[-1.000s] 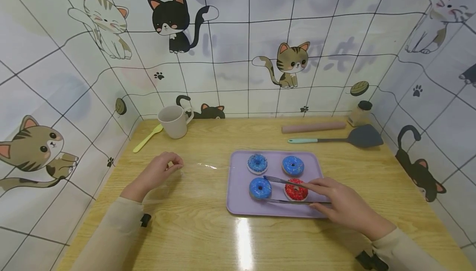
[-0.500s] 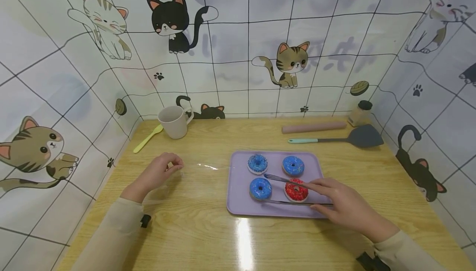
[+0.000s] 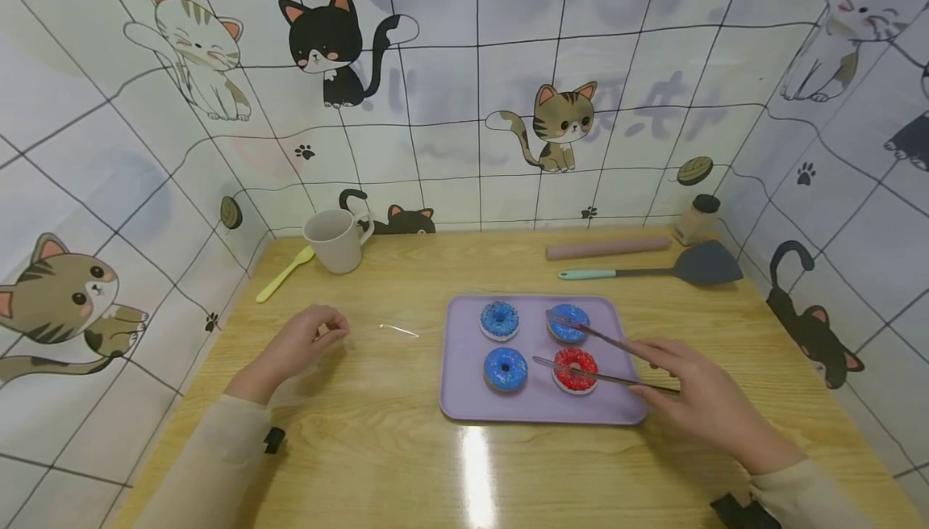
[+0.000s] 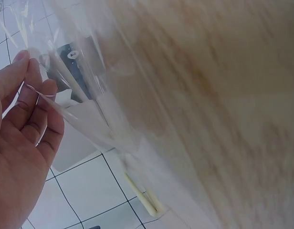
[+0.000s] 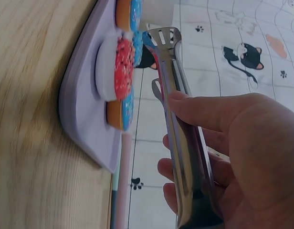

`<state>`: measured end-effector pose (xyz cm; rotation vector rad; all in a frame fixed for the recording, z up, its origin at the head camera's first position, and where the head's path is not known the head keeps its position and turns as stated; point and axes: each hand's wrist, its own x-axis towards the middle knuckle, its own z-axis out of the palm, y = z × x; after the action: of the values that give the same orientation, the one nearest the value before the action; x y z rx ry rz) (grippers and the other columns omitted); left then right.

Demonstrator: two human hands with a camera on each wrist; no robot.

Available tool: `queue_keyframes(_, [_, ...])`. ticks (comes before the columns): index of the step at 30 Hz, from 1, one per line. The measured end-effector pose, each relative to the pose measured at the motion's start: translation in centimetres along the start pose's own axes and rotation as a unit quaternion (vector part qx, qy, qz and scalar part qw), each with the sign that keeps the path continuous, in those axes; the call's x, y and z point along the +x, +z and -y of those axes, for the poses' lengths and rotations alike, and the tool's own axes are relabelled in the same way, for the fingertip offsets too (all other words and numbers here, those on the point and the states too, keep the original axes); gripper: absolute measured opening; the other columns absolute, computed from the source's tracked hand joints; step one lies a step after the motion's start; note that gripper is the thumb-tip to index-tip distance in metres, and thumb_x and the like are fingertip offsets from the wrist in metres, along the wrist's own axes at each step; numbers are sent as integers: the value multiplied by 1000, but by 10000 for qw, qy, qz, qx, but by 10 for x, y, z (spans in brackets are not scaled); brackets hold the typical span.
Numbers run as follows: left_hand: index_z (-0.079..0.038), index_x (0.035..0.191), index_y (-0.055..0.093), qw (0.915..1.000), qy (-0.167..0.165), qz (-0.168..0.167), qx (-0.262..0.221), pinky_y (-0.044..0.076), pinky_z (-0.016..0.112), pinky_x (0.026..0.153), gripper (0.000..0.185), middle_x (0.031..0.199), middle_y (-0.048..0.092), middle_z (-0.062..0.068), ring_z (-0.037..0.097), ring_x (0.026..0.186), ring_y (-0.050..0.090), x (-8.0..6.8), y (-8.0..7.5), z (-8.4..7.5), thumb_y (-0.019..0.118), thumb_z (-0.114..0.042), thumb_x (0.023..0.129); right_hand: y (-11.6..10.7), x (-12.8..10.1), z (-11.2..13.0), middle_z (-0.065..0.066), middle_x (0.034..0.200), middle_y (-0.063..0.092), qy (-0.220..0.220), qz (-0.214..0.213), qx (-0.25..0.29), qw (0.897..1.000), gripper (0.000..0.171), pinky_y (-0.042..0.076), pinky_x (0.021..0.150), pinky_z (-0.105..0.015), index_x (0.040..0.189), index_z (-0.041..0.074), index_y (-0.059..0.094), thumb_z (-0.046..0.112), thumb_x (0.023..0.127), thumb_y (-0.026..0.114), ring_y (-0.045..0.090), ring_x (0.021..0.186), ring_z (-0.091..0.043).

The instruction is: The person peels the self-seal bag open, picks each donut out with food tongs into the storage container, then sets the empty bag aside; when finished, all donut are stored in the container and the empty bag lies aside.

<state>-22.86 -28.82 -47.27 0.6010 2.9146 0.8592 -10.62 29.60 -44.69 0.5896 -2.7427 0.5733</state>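
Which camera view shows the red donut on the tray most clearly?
The head view: the red donut shows from above, whole ring and hole, on the purple tray, under the tongs. The right wrist view shows it only edge-on, beside the tongs. The left wrist view does not show it.

Head view high above the table (image 3: 377,448); wrist views close, low, sharing its tray (image 3: 464,400) edge.
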Motion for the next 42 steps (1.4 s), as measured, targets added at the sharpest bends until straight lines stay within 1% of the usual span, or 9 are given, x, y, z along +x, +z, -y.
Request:
queue_keyframes(4, [-14,101,72,9999,0,-21,108,48,36,80,6,101,69,-4,17,98,58,-2,-1,6,68,-18,101,-4,-4,-11,-5,124,69,136,-155,-54,9998,69,59,72,-40,140,23,65,17,77,92,69,96,-22])
queue_keyframes(11, [-16,99,71,9999,16,-75,147,48,35,78,4,100,68,-3,17,95,58,-5,-6,9,68,-18,101,-7,-15,-38,-5,120,70,293,-456,-55,9985,70,54,67,-33,140,19,65,14,76,92,61,91,-18])
queue_keyframes(21, [-13,100,71,9995,-47,-111,282,47,32,75,5,99,68,-1,17,93,56,-10,-11,10,68,-17,101,-6,-36,-81,-16,118,70,795,-810,-170,9934,65,49,59,-29,138,10,66,19,79,91,61,84,-16])
queue_keyframes(25, [-14,100,71,9993,-102,-123,346,47,32,75,4,100,69,-1,18,94,57,-13,-14,11,68,-16,101,-3,-39,-92,-27,120,67,1177,-782,-55,9899,68,52,64,-45,140,7,63,20,79,90,66,91,-40])
queue_keyframes(27, [-15,101,71,9991,-146,-94,377,47,33,76,4,101,69,0,18,94,57,-14,-15,10,68,-17,101,-2,-39,-96,-31,124,65,1429,-733,70,9870,69,52,70,-56,142,4,61,21,81,89,64,98,-50])
queue_keyframes(30, [-15,100,71,9991,-218,-53,369,48,36,78,5,101,68,0,19,96,57,-15,-15,8,68,-18,101,-1,-41,-101,-37,131,60,1865,-552,203,9807,72,45,81,-69,147,2,55,25,86,86,57,111,-59])
queue_keyframes(34, [-15,100,70,9990,-271,-4,344,49,38,80,5,101,68,0,19,98,58,-17,-15,9,68,-19,101,-1,-45,-111,-42,134,56,2236,-451,116,9736,74,43,85,-71,148,-2,51,32,90,82,54,115,-62])
queue_keyframes(37, [-14,101,70,9988,-330,54,351,49,39,82,4,102,68,1,20,99,58,-17,-14,11,68,-18,101,-2,-49,-120,-42,131,57,2313,-517,-17,9715,74,44,83,-70,146,-3,53,33,90,82,55,111,-63])
queue_keyframes(42, [-12,101,72,9985,-333,122,412,50,43,84,4,101,69,1,22,100,59,-15,-14,13,69,-15,100,-3,-52,-125,-42,133,55,2505,-427,-49,9672,75,42,87,-73,148,-2,50,37,91,80,51,115,-65])
